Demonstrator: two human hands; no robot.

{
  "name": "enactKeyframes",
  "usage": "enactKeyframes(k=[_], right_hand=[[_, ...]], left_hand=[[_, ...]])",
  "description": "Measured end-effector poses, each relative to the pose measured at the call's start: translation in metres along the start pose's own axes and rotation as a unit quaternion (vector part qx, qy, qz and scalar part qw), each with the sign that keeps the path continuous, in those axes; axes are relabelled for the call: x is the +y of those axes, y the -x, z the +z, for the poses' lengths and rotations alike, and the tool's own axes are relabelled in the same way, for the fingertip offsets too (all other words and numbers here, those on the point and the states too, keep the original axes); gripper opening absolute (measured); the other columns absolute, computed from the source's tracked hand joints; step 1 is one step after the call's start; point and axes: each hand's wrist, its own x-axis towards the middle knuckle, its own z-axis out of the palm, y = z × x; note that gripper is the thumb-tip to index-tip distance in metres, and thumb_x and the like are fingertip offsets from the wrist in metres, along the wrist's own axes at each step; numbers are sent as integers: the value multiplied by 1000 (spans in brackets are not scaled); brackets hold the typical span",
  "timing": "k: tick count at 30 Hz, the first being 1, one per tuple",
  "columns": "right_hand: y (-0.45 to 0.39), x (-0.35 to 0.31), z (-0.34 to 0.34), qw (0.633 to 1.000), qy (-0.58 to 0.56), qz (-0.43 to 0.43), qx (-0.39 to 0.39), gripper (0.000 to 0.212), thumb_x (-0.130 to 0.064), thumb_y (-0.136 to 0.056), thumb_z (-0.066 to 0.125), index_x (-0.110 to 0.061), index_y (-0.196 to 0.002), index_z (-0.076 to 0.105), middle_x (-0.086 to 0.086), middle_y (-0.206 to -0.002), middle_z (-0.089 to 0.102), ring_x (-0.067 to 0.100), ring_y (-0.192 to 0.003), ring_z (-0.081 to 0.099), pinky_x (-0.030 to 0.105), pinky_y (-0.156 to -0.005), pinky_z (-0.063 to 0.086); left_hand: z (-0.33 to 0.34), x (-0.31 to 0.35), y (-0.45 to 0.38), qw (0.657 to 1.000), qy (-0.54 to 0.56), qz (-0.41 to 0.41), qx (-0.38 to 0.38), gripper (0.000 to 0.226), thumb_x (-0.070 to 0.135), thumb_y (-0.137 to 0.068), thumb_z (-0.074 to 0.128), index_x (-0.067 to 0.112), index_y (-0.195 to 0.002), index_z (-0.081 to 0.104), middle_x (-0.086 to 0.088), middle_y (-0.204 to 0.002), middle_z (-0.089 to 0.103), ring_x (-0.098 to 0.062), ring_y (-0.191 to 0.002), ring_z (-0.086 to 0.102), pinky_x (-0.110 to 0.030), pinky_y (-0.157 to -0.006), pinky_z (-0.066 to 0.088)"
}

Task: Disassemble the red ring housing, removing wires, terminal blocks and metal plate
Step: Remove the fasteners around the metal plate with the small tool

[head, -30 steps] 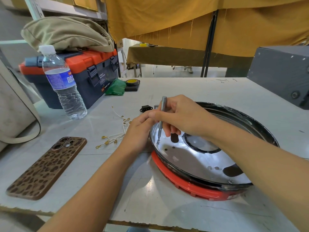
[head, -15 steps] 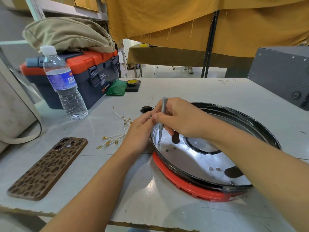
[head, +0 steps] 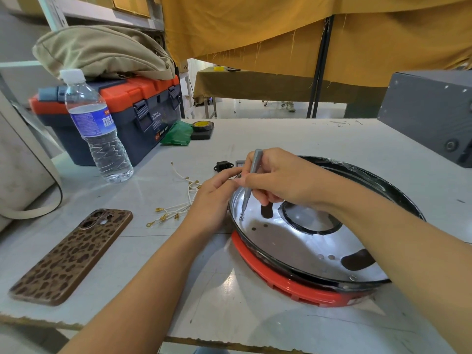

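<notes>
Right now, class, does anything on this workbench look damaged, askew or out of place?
Little stands out. The table has a ragged, chipped front edge. Loose wires lie in a tangle beside the left hand. The right hand holds a screwdriver upright on the metal plate.

The red ring housing (head: 293,290) was laid flat on the table, topped by a shiny metal plate (head: 293,241) with a black rim and a round centre hole. A bunch of white wires (head: 176,208) with gold terminals was left loose just beside it.
</notes>
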Motion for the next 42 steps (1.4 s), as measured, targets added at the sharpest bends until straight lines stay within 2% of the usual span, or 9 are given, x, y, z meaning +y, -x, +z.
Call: enactKeyframes(k=[7, 12, 18, 22, 25, 28, 33, 39, 42], right_hand=[[0, 0, -2, 1000, -25, -3, 0, 16, -13, -93, 55, -10, -82, 66, 5, -62, 59, 20, -62, 52, 27, -60, 46], [-2, 0, 3, 1000, -1, -21, 16, 30, -29, -96, 53, -13, -72, 61, -3, -49, 51, 5, -43, 43, 14, -51, 38], [-1, 3, 2, 1000, -2, -27, 2, 29, -25, -99, 48, -11, -78, 61, -1, -42, 51, 7, -36, 44, 10, -42, 34], [-2, 3, 3, 999, 25, -27, 9, 26, -23, -100, 47, -8, -83, 61, -4, -43, 53, 3, -34, 44, 8, -41, 34], [-2, 2, 3, 999, 30, -20, 5, 25, -21, -99, 47, -8, -83, 60, -4, -44, 55, 7, -38, 48, 15, -43, 39], [-1, 1, 3, 998, 50, -24, 13, 26, -18, -98, 46, -3, -83, 61, -3, -46, 56, 9, -41, 51, 18, -46, 42], [-1, 0, 4, 998, 62, -21, 27, 24, -17, -94, 47, 2, -87, 61, -3, -47, 57, 5, -42, 50, 28, -57, 47], [-1, 2, 3, 999, 45, 2, 17, 16, -15, -91, 48, -5, -83, 58, -2, -41, 54, 10, -40, 50, 12, -41, 36], [-1, 3, 1, 1000, 21, 3, 7, 18, -13, -89, 49, -2, -79, 60, -1, -44, 57, 9, -41, 48, 13, -42, 36]], left_hand=[[-1, -2, 0, 1000, -18, -5, 3, 28, 9, -94, 45, 8, -114, 64, -4, -85, 69, -6, -71, 64, -15, -62, 50], [-1, 0, 2, 999, -36, 11, -1, 19, 1, -92, 43, 5, -99, 60, 7, -73, 70, 1, -68, 65, -12, -61, 50], [-13, 3, -4, 987, -157, 13, -42, 20, 13, -92, 49, 1, -86, 64, -22, -95, 67, -26, -92, 62, -50, -96, 44], [-19, 17, -8, 961, -260, -15, -88, 25, 19, -93, 53, 28, -82, 74, 1, -95, 73, -18, -103, 64, -37, -98, 47], [-25, 36, -12, 935, -310, -60, -161, 18, 19, -91, 58, 26, -90, 74, 0, -103, 71, -20, -106, 60, -26, -88, 47], [-30, 51, -12, 907, -344, -99, -222, 19, 17, -91, 59, 25, -100, 74, 1, -109, 70, -19, -109, 60, -31, -93, 48], [-29, 58, -10, 894, -357, -132, -237, 21, 8, -90, 56, 10, -104, 72, -12, -112, 69, -28, -109, 60, -30, -93, 51], [-25, 61, -10, 879, -385, -141, -244, 18, 5, -87, 57, 15, -85, 72, -3, -93, 69, -11, -87, 61, -20, -82, 52], [-22, 61, -9, 876, -390, -139, -248, 24, 3, -86, 56, 19, -79, 73, 6, -85, 70, 2, -73, 59, -4, -63, 47]])
